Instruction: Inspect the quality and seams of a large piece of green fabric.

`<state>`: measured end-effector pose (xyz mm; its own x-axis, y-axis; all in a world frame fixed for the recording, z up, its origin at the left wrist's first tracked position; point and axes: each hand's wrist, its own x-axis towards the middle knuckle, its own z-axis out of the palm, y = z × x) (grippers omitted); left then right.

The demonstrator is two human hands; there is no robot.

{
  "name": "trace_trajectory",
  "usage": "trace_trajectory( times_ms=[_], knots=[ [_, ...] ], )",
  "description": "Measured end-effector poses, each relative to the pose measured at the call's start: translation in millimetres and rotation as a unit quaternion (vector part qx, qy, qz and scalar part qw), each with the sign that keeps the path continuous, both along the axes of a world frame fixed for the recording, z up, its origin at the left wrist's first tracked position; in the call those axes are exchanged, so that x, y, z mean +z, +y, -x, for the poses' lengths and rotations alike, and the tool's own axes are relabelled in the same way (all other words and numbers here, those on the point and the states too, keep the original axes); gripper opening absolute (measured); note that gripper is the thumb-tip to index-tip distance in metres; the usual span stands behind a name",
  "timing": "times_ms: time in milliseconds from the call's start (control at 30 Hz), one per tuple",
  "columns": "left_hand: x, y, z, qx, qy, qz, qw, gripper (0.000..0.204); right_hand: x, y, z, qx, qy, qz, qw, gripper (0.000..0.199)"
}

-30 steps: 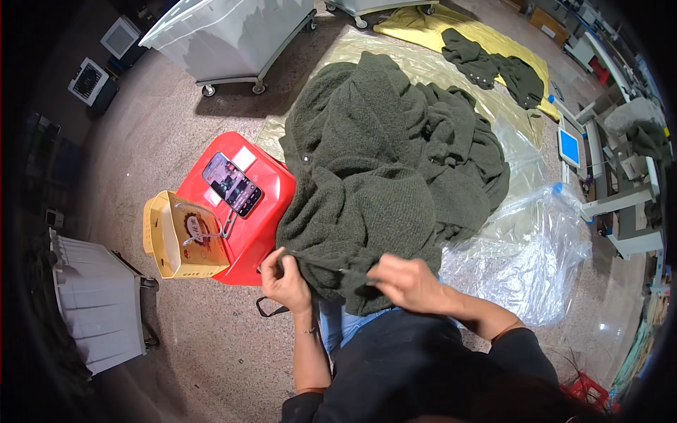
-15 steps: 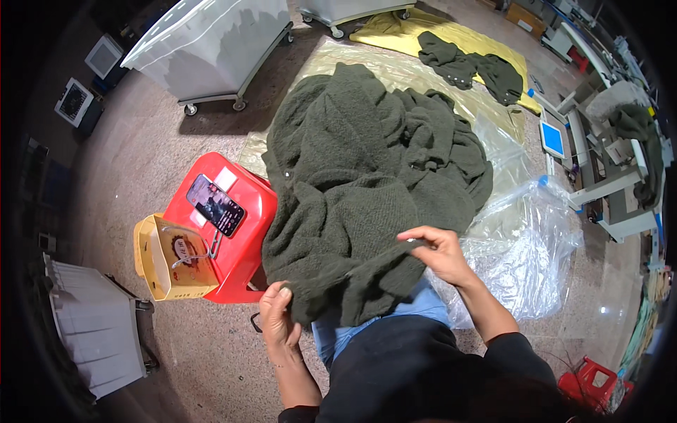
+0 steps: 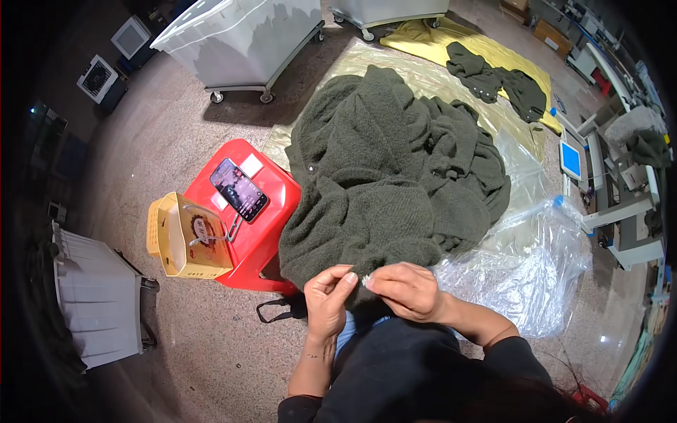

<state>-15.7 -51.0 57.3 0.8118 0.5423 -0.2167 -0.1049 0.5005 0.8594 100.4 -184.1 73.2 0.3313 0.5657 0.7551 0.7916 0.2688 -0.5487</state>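
A large heap of dark green knitted garments [image 3: 381, 183] spreads from my lap out over the floor sheeting. My left hand [image 3: 328, 299] pinches the near edge of the garment between thumb and fingers. Close beside it, my right hand [image 3: 407, 290] is closed, thumb and forefinger pressed together at the same edge. A small whitish thing [image 3: 366, 280] shows at the right fingertips; it is too small to tell its kind. The hands are almost touching, just above my lap.
On the left, a red stool [image 3: 271, 211] bears a phone [image 3: 240, 189] with its screen lit. A yellow paper bag [image 3: 187, 240] hangs beside it. Wheeled grey bins [image 3: 243, 46] stand far off. Clear plastic sheeting [image 3: 522, 268] lies at right, near a machine stand [image 3: 620, 211].
My hands have come together at the garment's near edge, the right moving left and down, the left moving right. The stretched edge between them has bunched up. The view has shifted slightly.
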Motion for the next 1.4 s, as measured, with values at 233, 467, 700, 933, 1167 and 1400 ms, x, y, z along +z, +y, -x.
trace_trajectory(
  times_ms=[233,467,700,933,1167,1400],
  knots=[
    [-0.9,-2.2,5.0,0.015,-0.006,-0.032,0.999,0.013,-7.0,6.3,2.9,0.002,0.025,0.041,0.999,0.026],
    [1.7,7.1,4.1,-0.051,-0.049,-0.239,0.968,0.008,11.3,6.4,-32.4,0.206,0.236,0.272,0.91,0.026],
    [-6.3,-3.6,3.0,0.073,-0.033,-0.384,0.92,0.008,-2.6,12.0,-1.0,0.072,0.095,0.204,0.972,0.016],
    [-17.1,-25.4,2.2,0.171,-0.047,-0.249,0.952,0.006,-23.7,14.1,11.5,-0.054,-0.047,0.073,0.995,0.021],
    [-12.3,-1.5,8.1,0.052,-0.016,-0.269,0.962,0.009,-10.7,9.7,-8.3,0.069,0.062,0.174,0.98,0.018],
    [-3.6,16.7,8.6,-0.039,-0.002,-0.348,0.937,0.008,-0.3,8.2,-25.3,0.081,-0.176,0.248,0.949,0.013]
  ],
)
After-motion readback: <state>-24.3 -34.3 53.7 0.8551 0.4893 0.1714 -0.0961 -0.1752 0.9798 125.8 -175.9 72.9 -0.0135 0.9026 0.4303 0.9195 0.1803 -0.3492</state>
